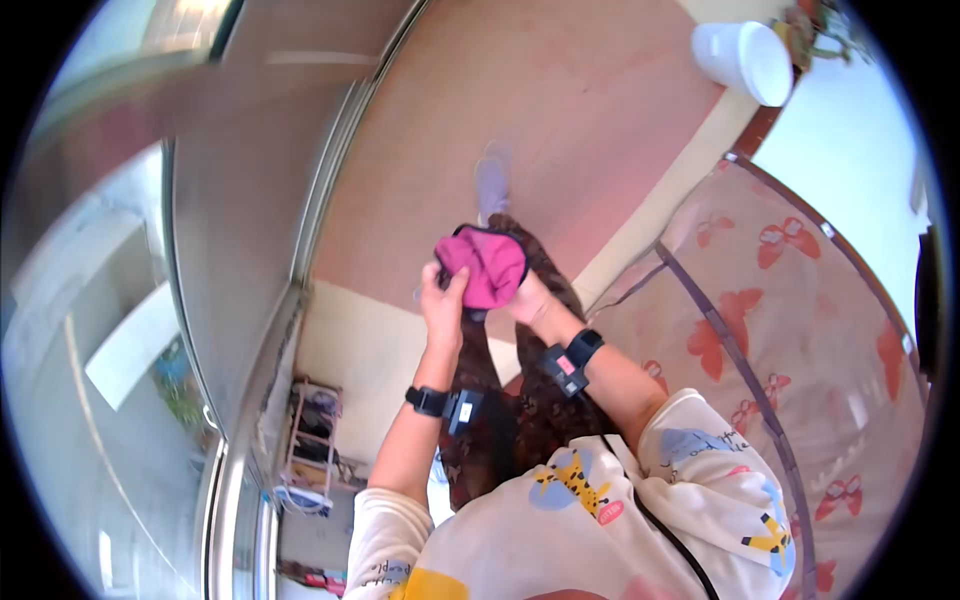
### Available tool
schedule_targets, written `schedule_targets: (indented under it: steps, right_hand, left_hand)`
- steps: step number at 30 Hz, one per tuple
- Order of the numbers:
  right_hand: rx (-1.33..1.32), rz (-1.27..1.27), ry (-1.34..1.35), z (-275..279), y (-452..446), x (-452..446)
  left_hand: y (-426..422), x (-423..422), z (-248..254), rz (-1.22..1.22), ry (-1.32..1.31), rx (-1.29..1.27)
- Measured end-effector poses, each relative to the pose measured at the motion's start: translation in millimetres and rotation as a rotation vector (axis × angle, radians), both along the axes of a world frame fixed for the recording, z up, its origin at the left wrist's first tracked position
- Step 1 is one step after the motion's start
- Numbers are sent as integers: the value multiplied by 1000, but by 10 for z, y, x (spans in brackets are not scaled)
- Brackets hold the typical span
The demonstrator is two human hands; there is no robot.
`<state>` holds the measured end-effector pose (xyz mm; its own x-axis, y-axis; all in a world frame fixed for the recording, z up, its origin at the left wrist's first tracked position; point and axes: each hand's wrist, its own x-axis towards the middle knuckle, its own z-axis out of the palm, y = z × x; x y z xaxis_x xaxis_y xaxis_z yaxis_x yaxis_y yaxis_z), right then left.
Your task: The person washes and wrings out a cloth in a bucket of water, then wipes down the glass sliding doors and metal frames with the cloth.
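Between my two hands, in front of my legs, is a bright pink cloth item (492,268) with a dark edge, shaped like a cap or pouch; its exact kind is unclear. My left hand (443,300) grips its left side, with the thumb on the pink face. On the other side, my right hand (531,300) holds the lower right edge, its fingers mostly hidden behind the cloth. Each wrist wears a black strap with a small box.
Tall glass sliding panels (250,150) run along the left. A butterfly-patterned curtain enclosure (740,330) stands at the right. At the upper right sits a white bucket (740,60) beside plants. A small rack (315,440) stands lower left. Reddish floor (420,150) lies ahead.
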<state>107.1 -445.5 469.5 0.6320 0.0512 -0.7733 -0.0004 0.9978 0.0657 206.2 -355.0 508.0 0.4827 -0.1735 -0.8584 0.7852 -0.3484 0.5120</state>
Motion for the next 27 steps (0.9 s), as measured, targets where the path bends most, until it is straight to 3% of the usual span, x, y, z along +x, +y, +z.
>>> schedule_targets:
  steps: [3,10,15,19,21,25,27]
  right_hand:
    - [85,-180,44,358,-485,33]
    - [-151,-323,48,1127,-1609,13]
    - [-197,-294,39,1233,-2165,-98]
    - [-476,-435,243,1345,-2800,-56]
    - [-607,-490,327,1689,-3125,-69]
    - [-658,-525,432,1823,-3519,-79]
    - [-634,-747,380,1877,-3738,-68]
  left_hand:
    - [-354,-3,223,-113,-203,45]
    - [-1491,380,960,-408,-8,-189]
    - [-2330,735,1295,-611,92,-229]
    - [-3133,1081,1353,-822,196,-261]
    - [-3497,1281,1381,-843,228,-311]
    - [-4258,1440,1383,-989,104,-245]
    - [-4661,1406,1398,-1038,52,-346]
